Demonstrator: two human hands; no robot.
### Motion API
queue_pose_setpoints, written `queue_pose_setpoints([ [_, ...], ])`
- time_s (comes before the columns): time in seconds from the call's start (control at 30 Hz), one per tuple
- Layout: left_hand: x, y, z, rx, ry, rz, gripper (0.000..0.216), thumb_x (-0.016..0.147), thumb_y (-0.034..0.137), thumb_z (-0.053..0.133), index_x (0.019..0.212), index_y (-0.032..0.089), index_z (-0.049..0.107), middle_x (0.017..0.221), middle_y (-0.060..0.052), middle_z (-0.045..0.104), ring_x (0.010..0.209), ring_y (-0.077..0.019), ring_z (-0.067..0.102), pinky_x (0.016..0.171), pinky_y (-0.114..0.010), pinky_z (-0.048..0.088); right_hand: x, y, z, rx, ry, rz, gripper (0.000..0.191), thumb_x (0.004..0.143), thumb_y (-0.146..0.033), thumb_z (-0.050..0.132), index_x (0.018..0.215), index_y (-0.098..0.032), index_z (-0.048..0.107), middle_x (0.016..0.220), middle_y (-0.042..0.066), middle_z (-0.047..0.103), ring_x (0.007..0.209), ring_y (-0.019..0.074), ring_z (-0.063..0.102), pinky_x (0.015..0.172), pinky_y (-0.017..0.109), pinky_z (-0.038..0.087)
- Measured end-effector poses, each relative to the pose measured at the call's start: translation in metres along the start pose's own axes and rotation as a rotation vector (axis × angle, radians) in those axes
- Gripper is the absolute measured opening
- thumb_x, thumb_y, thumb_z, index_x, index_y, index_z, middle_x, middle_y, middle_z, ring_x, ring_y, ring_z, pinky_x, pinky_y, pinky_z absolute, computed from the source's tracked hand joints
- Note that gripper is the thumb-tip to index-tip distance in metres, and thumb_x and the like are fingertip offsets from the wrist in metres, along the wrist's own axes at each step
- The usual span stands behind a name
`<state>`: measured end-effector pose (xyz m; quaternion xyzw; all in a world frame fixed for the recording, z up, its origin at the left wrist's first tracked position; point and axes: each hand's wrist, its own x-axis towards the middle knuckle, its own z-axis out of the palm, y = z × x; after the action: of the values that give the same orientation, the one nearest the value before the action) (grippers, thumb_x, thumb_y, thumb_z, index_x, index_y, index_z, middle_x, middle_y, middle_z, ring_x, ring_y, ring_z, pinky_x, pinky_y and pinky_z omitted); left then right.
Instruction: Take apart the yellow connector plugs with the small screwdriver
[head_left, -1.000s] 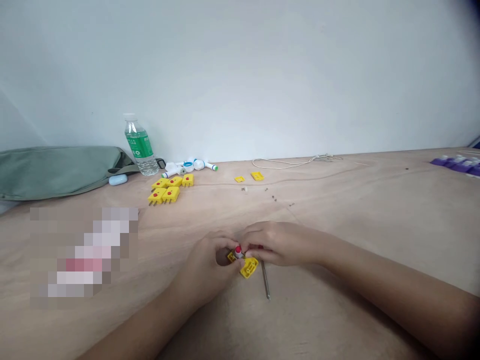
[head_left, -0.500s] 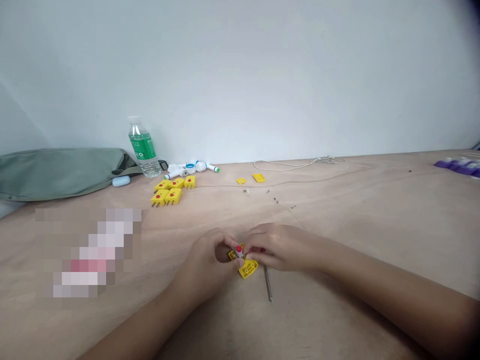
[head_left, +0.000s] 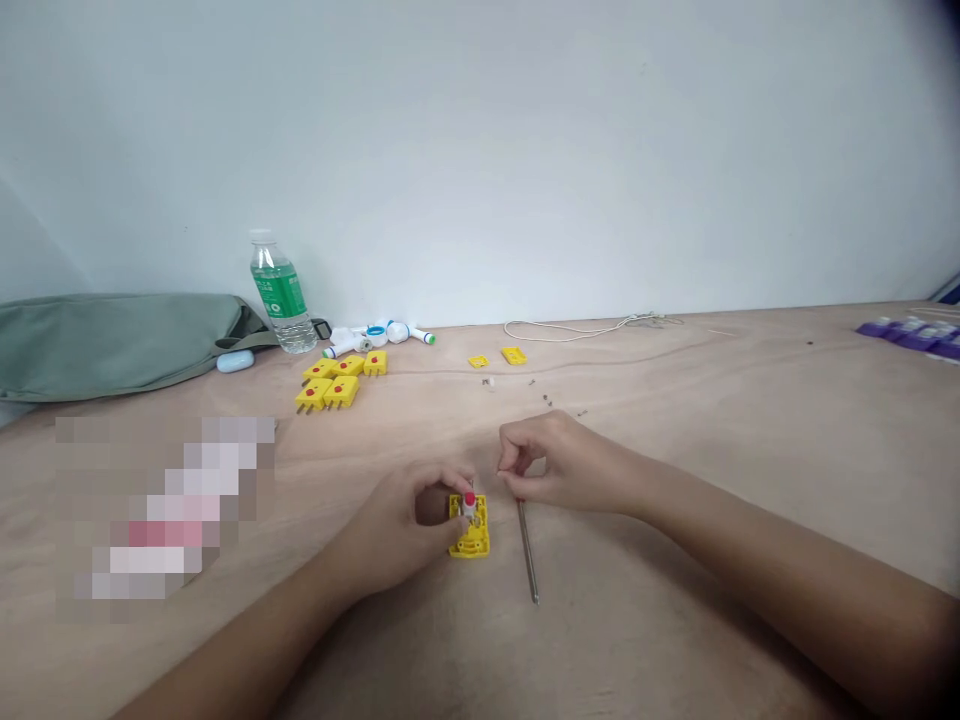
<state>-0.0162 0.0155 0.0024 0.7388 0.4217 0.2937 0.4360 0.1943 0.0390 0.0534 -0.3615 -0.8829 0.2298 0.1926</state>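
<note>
I saw the plywood table (head_left: 750,450) filling the lower view, running back to a pale wall. At its far left lay a grey-green bag (head_left: 112,340), with a clear water bottle (head_left: 280,292) with a green label upright just beside it. A pale cord (head_left: 592,325) trailed along the wall edge, and purple items (head_left: 911,333) sat at the far right; I could not tell what they were. Near the bottle lay white fittings (head_left: 379,335) and a cluster of yellow plugs (head_left: 337,378) with red dots.

My left hand (head_left: 397,530) rested on the table with its fingers curled, pinching an opened yellow plug (head_left: 470,525) that lay flat on the wood at centre, close to me; a small red-tipped part stood on top of it. My right hand (head_left: 562,465) hovered just right of and beyond that plug, apart from it, thumb and forefinger pressed together in a pinch; whatever they gripped was too small for me to make out. A slim metal rod (head_left: 527,550) lay on the table just below that hand, right of the plug.

Two small yellow pieces (head_left: 499,357) and a few tiny screws (head_left: 551,398) lay scattered farther back.
</note>
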Motion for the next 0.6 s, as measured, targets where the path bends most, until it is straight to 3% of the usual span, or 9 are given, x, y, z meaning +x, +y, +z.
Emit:
queue_pose_setpoints([
  [0.13, 0.0, -0.003, -0.007, 0.016, -0.063, 0.076, 0.018, 0.076, 0.014, 0.056, 0.091, 0.02, 0.063, 0.114, -0.004, 0.061, 0.111, -0.0193, 0.054, 0.097, -0.032, 0.04, 0.004, 0.004, 0.005, -0.088, -0.106, -0.012, 0.027, 0.076, -0.006, 0.054, 0.1, -0.016, 0.062, 0.079, 0.003, 0.068, 0.069, 0.0123, 0.062, 0.063, 0.021, 0.046],
  [0.23, 0.001, -0.003, -0.009, 0.077, -0.077, 0.108, 0.018, 0.078, 0.014, 0.053, 0.092, 0.02, 0.063, 0.104, -0.004, 0.062, 0.098, -0.0172, 0.058, 0.088, -0.03, 0.045, 0.007, 0.002, 0.01, -0.213, -0.22, -0.152, 0.019, 0.081, -0.008, 0.052, 0.089, -0.016, 0.067, 0.082, 0.005, 0.068, 0.077, 0.0146, 0.061, 0.07, 0.024, 0.045],
  [0.33, 0.002, 0.001, -0.009, 0.148, -0.081, 0.12, 0.018, 0.078, 0.012, 0.05, 0.09, 0.02, 0.062, 0.096, -0.002, 0.061, 0.093, -0.0166, 0.058, 0.085, -0.029, 0.045, 0.01, -0.001, 0.015, -0.304, -0.273, -0.194, 0.019, 0.086, -0.013, 0.049, 0.085, -0.014, 0.068, 0.081, 0.006, 0.066, 0.079, 0.0156, 0.06, 0.072, 0.024, 0.045],
  [0.6, 0.0, 0.011, -0.01, 0.264, -0.144, 0.138, 0.028, 0.079, 0.007, 0.045, 0.095, 0.023, 0.061, 0.092, 0.0, 0.06, 0.095, -0.0158, 0.056, 0.087, -0.028, 0.043, 0.008, 0.004, 0.014, -0.532, -0.201, -0.36, 0.024, 0.092, -0.017, 0.041, 0.088, -0.01, 0.064, 0.084, 0.007, 0.062, 0.082, 0.017, 0.059, 0.075, 0.026, 0.047],
])
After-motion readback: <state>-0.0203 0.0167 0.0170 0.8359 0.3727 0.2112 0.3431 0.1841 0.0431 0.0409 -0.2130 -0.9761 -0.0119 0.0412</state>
